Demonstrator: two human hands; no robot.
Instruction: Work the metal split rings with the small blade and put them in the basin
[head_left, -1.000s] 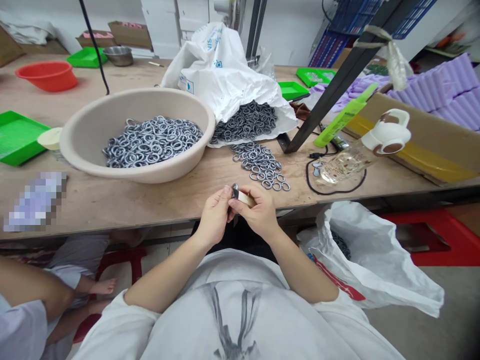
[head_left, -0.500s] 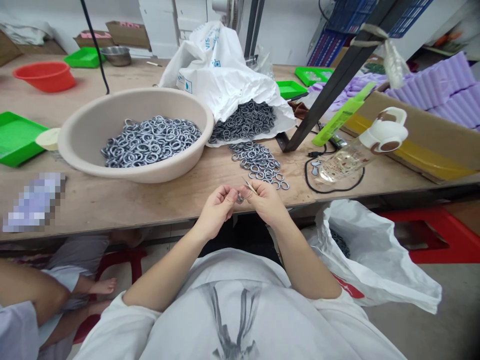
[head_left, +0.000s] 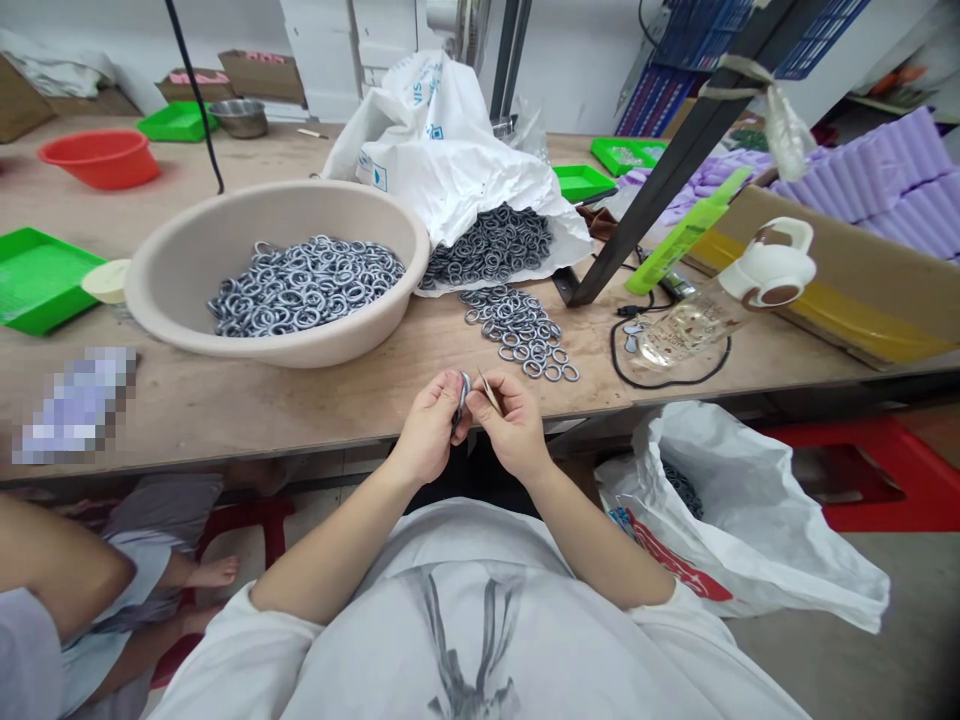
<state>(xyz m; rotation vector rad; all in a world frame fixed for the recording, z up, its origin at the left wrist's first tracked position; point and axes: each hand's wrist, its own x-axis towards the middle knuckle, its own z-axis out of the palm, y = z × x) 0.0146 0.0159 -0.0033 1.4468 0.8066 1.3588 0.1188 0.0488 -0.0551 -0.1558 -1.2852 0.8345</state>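
Just in front of the table's near edge, my left hand [head_left: 433, 425] pinches a grey ring [head_left: 466, 388] between thumb and fingers. Close beside it, my right hand [head_left: 512, 425] is closed on a slim pointed tool [head_left: 489, 390], which looks like tweezers; its tip points up and away from me. Part of the ring is hidden by my fingers. Beyond my hands, a loose pile of grey rings [head_left: 517, 325] lies on the tabletop. More rings fill the bottom of a large beige basin [head_left: 277, 348] and spill from the mouth of a white sack [head_left: 450, 150].
A slanted dark metal post [head_left: 652, 170] rises right of the sack. Near it lie a clear bottle [head_left: 694, 315], a black cable [head_left: 675, 382] and a cardboard box [head_left: 840, 290]. An open white bag [head_left: 757, 500] stands below the table. At left, another person's leg [head_left: 60, 560] shows.
The ring now shows upright at my left fingertips, where before it was mostly hidden between my hands. My right hand has shifted slightly left and down, and the tool stands steeper.
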